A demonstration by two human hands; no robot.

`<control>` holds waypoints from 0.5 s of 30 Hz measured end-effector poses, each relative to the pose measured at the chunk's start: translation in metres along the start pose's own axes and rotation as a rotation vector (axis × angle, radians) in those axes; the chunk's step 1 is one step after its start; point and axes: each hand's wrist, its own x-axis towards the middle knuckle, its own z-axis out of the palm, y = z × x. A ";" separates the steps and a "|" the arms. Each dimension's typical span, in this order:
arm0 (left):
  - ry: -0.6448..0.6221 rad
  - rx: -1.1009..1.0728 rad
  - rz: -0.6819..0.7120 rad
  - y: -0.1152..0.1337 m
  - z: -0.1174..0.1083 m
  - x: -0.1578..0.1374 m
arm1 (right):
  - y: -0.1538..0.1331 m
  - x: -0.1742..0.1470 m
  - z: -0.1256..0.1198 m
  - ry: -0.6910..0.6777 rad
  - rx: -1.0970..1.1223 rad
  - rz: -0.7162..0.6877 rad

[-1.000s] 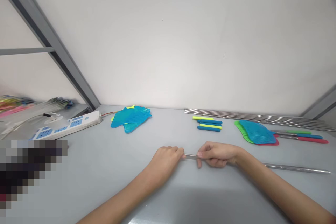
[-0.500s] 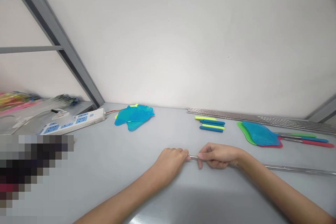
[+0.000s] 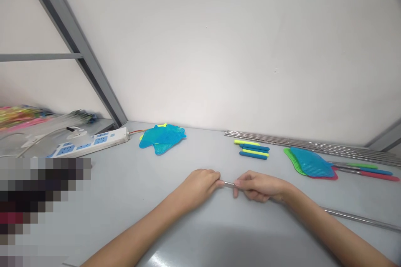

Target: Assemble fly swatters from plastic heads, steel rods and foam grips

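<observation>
My left hand (image 3: pixel 202 185) is closed around one end of a thin metal rod (image 3: pixel 229 184); anything else inside that fist is hidden. A short way along, my right hand (image 3: pixel 260 185) pinches the same rod between thumb and fingers. Only a small stretch of bare metal shows between the two hands. The rod passes behind my right forearm and comes out beyond it, sloping down to the right edge of the view. Beyond my hands lies a small pile of blue and yellow handle grips (image 3: pixel 254 154).
Blue and yellow swatter heads (image 3: pixel 166 137) lie back left. At right are fly swatters (image 3: pixel 311 162) with green, blue and red handles. Several metal rods (image 3: pixel 300 146) line the wall. A power strip (image 3: pixel 94 144) and a blurred-out area (image 3: pixel 37 200) are at left.
The rod now tilts more, its right-hand part lower in view. My left hand has shifted slightly up and left. Both hands keep their grip, and the view has moved a little.
</observation>
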 end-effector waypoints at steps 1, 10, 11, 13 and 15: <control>-0.007 -0.014 0.000 -0.002 -0.001 -0.001 | 0.000 0.000 0.000 0.002 0.000 -0.004; -0.021 -0.096 -0.052 -0.016 -0.013 -0.002 | 0.001 -0.001 -0.003 -0.018 0.100 -0.037; -0.023 -0.104 -0.058 -0.018 -0.015 -0.002 | 0.001 -0.001 -0.003 -0.021 0.109 -0.041; -0.028 -0.117 -0.068 -0.023 -0.018 -0.002 | 0.002 0.000 -0.004 -0.023 0.125 -0.047; -0.042 -0.134 -0.078 -0.029 -0.021 -0.002 | 0.003 0.001 -0.004 -0.023 0.134 -0.051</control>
